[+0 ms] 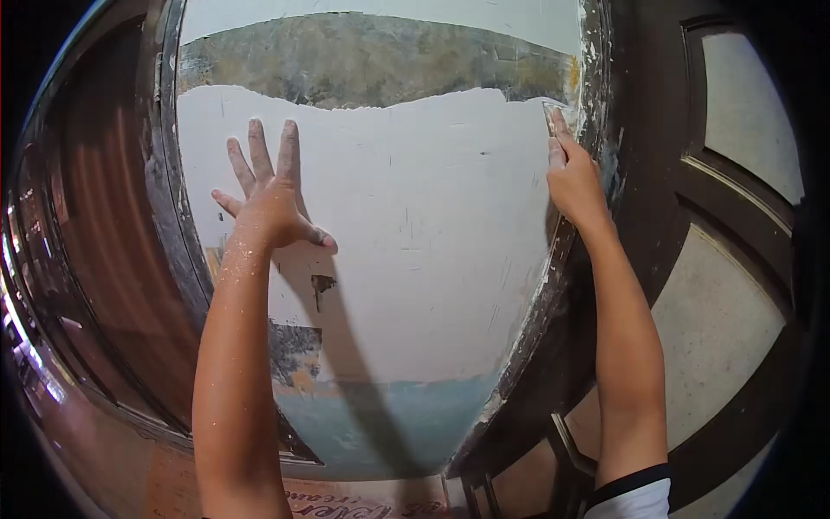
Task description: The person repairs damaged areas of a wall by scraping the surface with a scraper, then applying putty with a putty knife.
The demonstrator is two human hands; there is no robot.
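Note:
My left hand (268, 199) lies against the white-coated wall panel (415, 208), its fingers spread and dusted with white. White specks also dot the left forearm. Near the panel's right edge, my right hand (575, 173) is closed around a scraper (548, 117), whose thin blade shows edge-on above the fingers. Most of the tool's handle is hidden in the grip. The blade is at the ragged upper border of the white coating, just below a bare grey-green band (363, 60).
Dark, paint-chipped frame posts stand left (169, 130) and right (596, 78) of the panel. A panelled door (666, 173) is at the right and brown folds (104, 225) at the left. Low down are a blue-green strip (380, 424) and a lettered surface (354, 497).

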